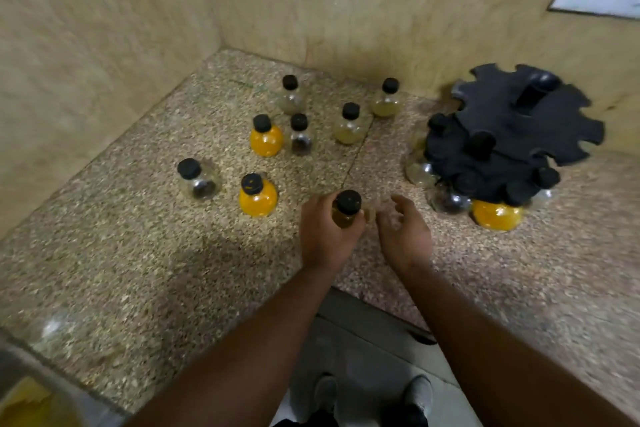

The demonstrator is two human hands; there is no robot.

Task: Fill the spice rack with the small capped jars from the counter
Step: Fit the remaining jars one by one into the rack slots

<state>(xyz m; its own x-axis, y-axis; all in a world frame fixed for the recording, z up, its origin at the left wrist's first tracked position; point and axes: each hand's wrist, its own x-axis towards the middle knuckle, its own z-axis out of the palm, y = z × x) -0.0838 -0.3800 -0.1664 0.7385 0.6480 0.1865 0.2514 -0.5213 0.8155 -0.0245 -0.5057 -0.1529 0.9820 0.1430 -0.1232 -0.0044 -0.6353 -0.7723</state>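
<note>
The left hand holds one small glass jar with amber content, its fingers wrapped around the round body under the ribbed black cap, just above the front edge of the speckled stone tabletop. The right hand waits beside it with fingers spread and empty. This looks like the carrying step; next, the jar's neck must slide into a free notch of the black two-tier spice rack near the right back corner.
</note>
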